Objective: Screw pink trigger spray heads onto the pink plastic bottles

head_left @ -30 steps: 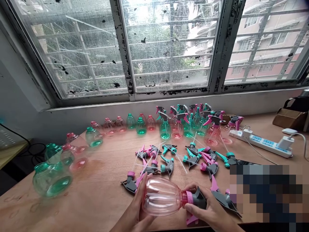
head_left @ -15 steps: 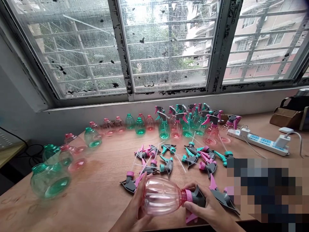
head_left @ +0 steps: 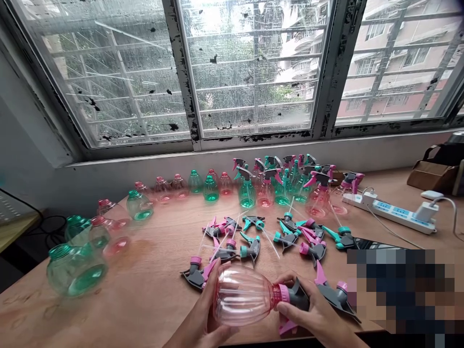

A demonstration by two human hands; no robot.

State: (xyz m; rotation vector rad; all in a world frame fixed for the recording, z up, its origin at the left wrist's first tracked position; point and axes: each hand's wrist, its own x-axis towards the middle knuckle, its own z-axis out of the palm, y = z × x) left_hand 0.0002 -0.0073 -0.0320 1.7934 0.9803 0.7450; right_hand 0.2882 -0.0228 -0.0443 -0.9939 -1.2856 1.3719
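Observation:
A clear pink spray bottle (head_left: 242, 296) lies sideways between my hands above the table's front edge. My left hand (head_left: 212, 307) is closed around its base end. At its neck, my right hand (head_left: 302, 302) grips the pink-and-grey trigger sprayer (head_left: 295, 293), whose pink collar sits on the bottle's mouth. The pink trigger (head_left: 287, 326) points down below my right fingers. Just beyond the bottle lie several loose trigger sprayers, among them a pink one (head_left: 195, 275) near my left hand, a teal one (head_left: 250, 249) and another pink one (head_left: 337, 296) right of my right hand.
Open green bottles (head_left: 76, 270) and pink bottles (head_left: 159, 191) curve along the left and back. Bottles with sprayers fitted (head_left: 265, 193) stand at the back centre. A white power strip (head_left: 391, 212) and a brown bag (head_left: 433, 174) are on the right; a blurred patch covers the right front.
Both hands keep hold of the bottle and sprayer in nearly the same place. The view has shifted very slightly, and the blurred patch at the right has shrunk a little.

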